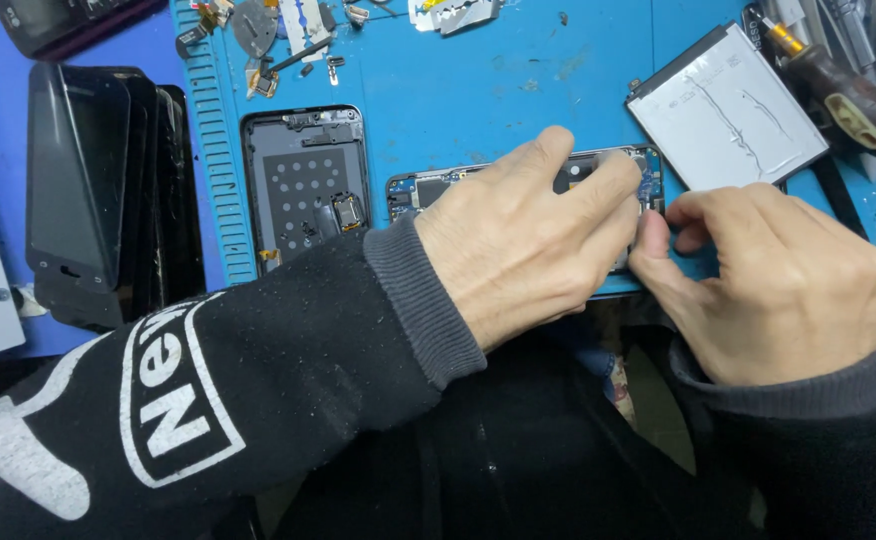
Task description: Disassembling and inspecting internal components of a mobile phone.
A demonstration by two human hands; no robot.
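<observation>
Head view: left hand (523,240) lying flat over opened phone (428,188) on blue mat (498,80), grip spread, pressing down. Right hand (788,280) at 3 o'clock, fingertips (658,235) pinched together at phone's end. Silver battery (726,108) at 1 o'clock; back cover (303,180) at 9 o'clock.

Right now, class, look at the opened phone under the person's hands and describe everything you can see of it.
The opened phone lies flat on the blue mat, long side across the view, back cover off. Blue circuit board and dark parts show at both ends; the middle is hidden. The left hand rests over it, fingers reaching its right end. The right hand pinches at that same end. Its lower edge is covered.
</observation>
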